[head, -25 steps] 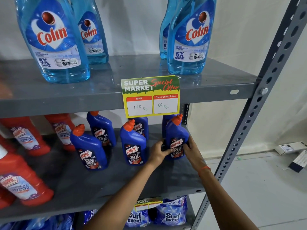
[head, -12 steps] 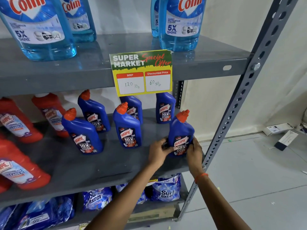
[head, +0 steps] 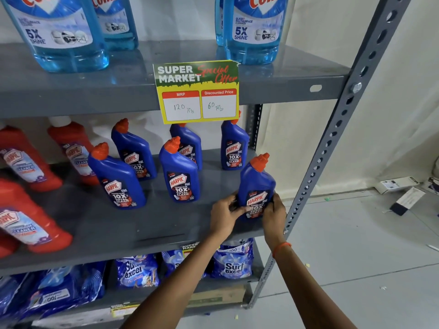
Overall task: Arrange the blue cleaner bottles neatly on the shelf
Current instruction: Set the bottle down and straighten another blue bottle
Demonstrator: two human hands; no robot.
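Indoors: grey metal shelf [head: 95,224], pale wall [head: 308,138], grey floor [head: 368,245].

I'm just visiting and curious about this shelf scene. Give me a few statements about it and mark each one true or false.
1. Both hands hold the same blue bottle. True: the left hand and right hand clasp its lower part from either side.
2. That bottle stands at the left end of the middle shelf. False: it is near the front right corner.
3. The blue bottles have white caps. False: their caps are orange-red.
4. The price sign shows 120 Rs and 60 Rs. True.
5. Six blue bottles are on the middle shelf. True, counting the held one.
6. The red bottles stand right of the blue ones. False: they are to the left.
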